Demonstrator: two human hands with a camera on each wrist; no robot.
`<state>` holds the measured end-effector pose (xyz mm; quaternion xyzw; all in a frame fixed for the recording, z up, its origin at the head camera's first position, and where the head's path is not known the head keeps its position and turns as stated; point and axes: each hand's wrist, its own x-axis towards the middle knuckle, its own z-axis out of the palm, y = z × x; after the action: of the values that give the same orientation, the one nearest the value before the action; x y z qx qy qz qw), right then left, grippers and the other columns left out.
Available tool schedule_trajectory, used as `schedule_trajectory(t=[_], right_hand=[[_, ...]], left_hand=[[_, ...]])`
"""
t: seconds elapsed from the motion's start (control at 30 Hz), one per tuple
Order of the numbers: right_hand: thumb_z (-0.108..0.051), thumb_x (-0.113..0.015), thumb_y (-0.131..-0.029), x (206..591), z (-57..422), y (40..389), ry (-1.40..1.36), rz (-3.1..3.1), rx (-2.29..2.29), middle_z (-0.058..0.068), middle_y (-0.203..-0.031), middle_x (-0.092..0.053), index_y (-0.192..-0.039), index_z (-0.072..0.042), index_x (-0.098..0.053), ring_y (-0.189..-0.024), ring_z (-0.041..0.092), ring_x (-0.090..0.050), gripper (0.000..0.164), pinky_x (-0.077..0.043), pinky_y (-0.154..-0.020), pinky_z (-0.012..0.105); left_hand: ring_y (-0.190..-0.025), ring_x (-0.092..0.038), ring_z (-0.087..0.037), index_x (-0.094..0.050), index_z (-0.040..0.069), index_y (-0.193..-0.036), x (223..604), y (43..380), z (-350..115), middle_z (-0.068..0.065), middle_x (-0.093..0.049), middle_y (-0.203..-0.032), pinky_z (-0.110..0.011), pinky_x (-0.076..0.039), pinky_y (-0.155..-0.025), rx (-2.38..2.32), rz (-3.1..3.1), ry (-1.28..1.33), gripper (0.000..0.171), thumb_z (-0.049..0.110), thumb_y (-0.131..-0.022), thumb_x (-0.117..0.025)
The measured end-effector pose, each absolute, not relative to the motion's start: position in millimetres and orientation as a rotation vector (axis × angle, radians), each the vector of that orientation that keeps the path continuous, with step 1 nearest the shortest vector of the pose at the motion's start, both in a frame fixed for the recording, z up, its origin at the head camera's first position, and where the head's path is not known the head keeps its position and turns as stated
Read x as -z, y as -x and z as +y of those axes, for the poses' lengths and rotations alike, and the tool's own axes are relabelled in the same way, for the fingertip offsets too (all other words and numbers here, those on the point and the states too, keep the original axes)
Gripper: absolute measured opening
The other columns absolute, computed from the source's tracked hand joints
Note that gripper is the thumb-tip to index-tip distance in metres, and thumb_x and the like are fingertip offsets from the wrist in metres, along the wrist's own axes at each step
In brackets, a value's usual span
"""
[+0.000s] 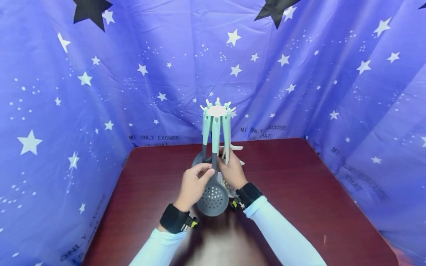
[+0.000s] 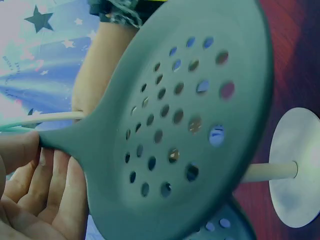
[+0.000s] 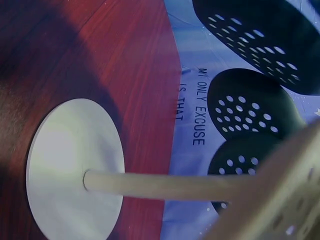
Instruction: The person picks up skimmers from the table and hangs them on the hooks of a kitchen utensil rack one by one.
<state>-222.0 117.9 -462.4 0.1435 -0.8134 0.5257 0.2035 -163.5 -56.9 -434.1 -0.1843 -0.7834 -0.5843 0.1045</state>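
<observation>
A utensil stand (image 1: 217, 111) with a white top and radiating hooks carries several mint-handled utensils. My left hand (image 1: 193, 185) pinches the neck of a grey skimmer (image 1: 213, 207), whose round perforated head faces me. On the stand's right side, my right hand (image 1: 234, 173) grips a beige skimmer (image 3: 285, 195) by its neck; its fingertips are partly hidden behind the utensils. The white round base (image 3: 65, 165) and pale pole (image 3: 155, 185) of the stand show in the right wrist view. Other dark perforated heads (image 3: 245, 107) hang beyond the pole.
The stand is on a dark red wooden table (image 1: 283, 177). A purple star-patterned cloth (image 1: 186, 48) surrounds its back and sides. White utensil ends (image 1: 236, 147) stick out to the right, behind my right hand.
</observation>
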Motion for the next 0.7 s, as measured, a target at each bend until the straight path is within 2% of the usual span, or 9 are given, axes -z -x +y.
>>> schedule_trajectory(t=[0.1, 0.17, 0.33, 0.43, 0.53, 0.63, 0.7], right_hand=[[-0.015, -0.064, -0.104, 462.0, 117.0, 218.2, -0.47, -2.323, -1.403, 0.003, -0.123, -0.066, -0.138, -0.016, -0.053, -0.103, 0.016, -0.065, 0.036, -0.056, -0.084, 0.037], [-0.013, -0.065, -0.103, 460.2, 117.7, 214.6, -0.517, -2.328, -1.363, 0.003, -0.123, -0.064, -0.141, -0.017, -0.05, -0.096, 0.016, -0.064, 0.041, -0.056, -0.079, 0.036], [-0.011, -0.068, -0.1, 450.5, 122.2, 212.3, -0.608, -2.295, -1.279, 0.01, -0.124, -0.062, -0.149, -0.02, -0.044, -0.097, 0.022, -0.062, 0.056, -0.053, -0.08, 0.04], [-0.014, -0.069, -0.099, 446.9, 125.7, 214.4, -0.62, -2.306, -1.224, 0.015, -0.132, -0.06, -0.157, -0.018, -0.036, -0.11, 0.028, -0.063, 0.067, -0.055, -0.087, 0.042], [-0.016, -0.07, -0.099, 448.5, 130.1, 216.2, -0.579, -2.325, -1.183, 0.017, -0.136, -0.059, -0.161, -0.012, -0.031, -0.12, 0.031, -0.063, 0.073, -0.056, -0.094, 0.042], [-0.018, -0.072, -0.098, 453.3, 134.6, 218.4, -0.517, -2.333, -1.174, 0.017, -0.138, -0.059, -0.158, -0.007, -0.034, -0.128, 0.03, -0.061, 0.072, -0.053, -0.103, 0.042], [-0.017, -0.072, -0.097, 457.2, 138.3, 219.6, -0.478, -2.315, -1.181, 0.016, -0.137, -0.06, -0.156, -0.005, -0.037, -0.128, 0.03, -0.06, 0.069, -0.051, -0.105, 0.043]], left_hand=[[-0.086, -0.07, -0.015, -0.076, 0.008, -0.117, 436.2, 167.5, -60.4, -0.001, -0.077, -0.098, -0.035, -0.057, -0.079, 1.713, -2.306, 0.529, 0.025, 0.026, -0.1, -0.072], [-0.084, -0.07, -0.015, -0.077, 0.008, -0.116, 436.6, 169.2, -63.1, -0.002, -0.077, -0.095, -0.035, -0.057, -0.078, 1.707, -2.305, 0.523, 0.024, 0.025, -0.1, -0.072], [-0.087, -0.069, -0.014, -0.076, 0.009, -0.118, 432.7, 178.3, -70.3, -0.002, -0.077, -0.098, -0.033, -0.056, -0.079, 1.652, -2.336, 0.589, 0.028, 0.031, -0.102, -0.069], [-0.088, -0.07, -0.018, -0.075, 0.011, -0.119, 430.8, 189.0, -77.5, -0.002, -0.076, -0.098, -0.034, -0.056, -0.079, 1.614, -2.368, 0.692, 0.029, 0.033, -0.103, -0.066], [-0.09, -0.073, -0.029, -0.074, 0.011, -0.12, 430.5, 199.3, -87.6, -0.004, -0.076, -0.098, -0.034, -0.058, -0.078, 1.642, -2.373, 0.775, 0.026, 0.03, -0.104, -0.065], [-0.093, -0.074, -0.035, -0.073, 0.01, -0.121, 432.6, 208.3, -97.9, -0.011, -0.076, -0.102, -0.033, -0.06, -0.079, 1.716, -2.347, 0.791, 0.025, 0.026, -0.104, -0.065], [-0.089, -0.074, -0.035, -0.073, 0.01, -0.12, 434.4, 212.7, -104.4, -0.015, -0.075, -0.1, -0.032, -0.06, -0.077, 1.736, -2.32, 0.747, 0.024, 0.025, -0.104, -0.065]])
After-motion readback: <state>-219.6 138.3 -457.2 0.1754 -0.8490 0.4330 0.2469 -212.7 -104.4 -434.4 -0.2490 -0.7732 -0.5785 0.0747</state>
